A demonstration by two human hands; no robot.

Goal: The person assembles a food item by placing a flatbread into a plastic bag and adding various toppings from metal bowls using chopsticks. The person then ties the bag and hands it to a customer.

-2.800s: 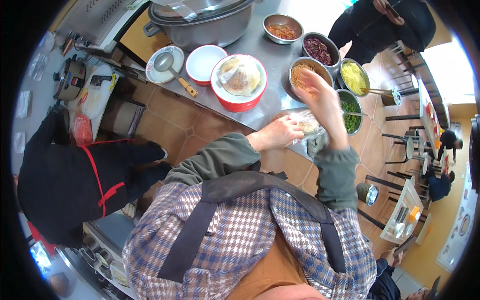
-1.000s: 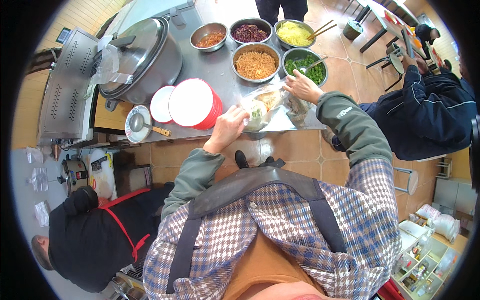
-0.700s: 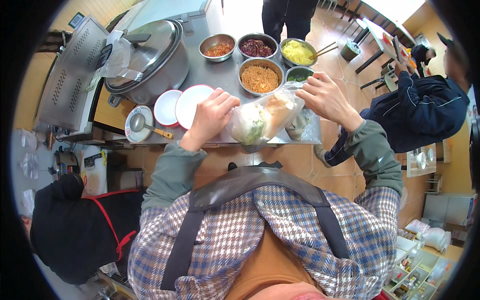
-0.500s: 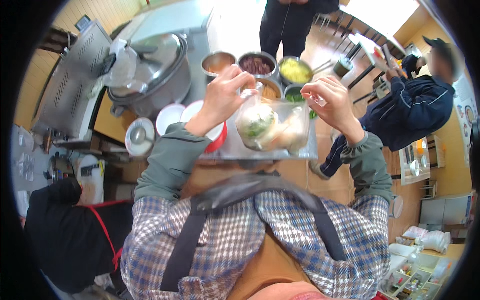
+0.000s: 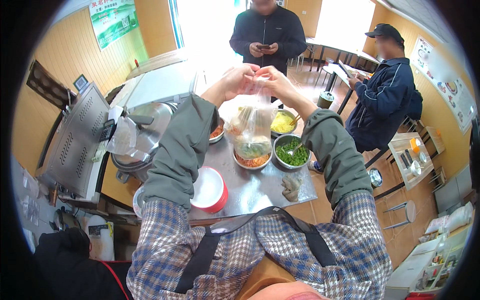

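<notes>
Both hands are raised close together over the metal table (image 5: 256, 189), pinching the gathered top of a clear plastic bag. My left hand (image 5: 236, 83) grips the bag's neck from one side, and my right hand (image 5: 280, 84) holds it from the other. Pale food and some greens show through the hanging bag (image 5: 250, 132). Beneath it, shredded orange food (image 5: 253, 161) sits in a metal bowl, partly hidden. Chopped greens (image 5: 289, 156) with a spoon fill a bowl to its right. Behind are yellow shreds (image 5: 282, 122) with chopsticks; reddish food (image 5: 217, 131) lies left of the bag.
Red-and-white bowls (image 5: 223, 196) stand at the table's near left, a crumpled cloth (image 5: 291, 188) at the near right. A large lidded pot (image 5: 132, 167) is farther left. One person (image 5: 270, 30) stands across the table, another (image 5: 385, 95) at right; dark clothing (image 5: 65, 255) shows lower left.
My hands have come together at the bag's top, having been apart at its two sides. The bag now hangs narrower below them. The view has tilted up toward the room.
</notes>
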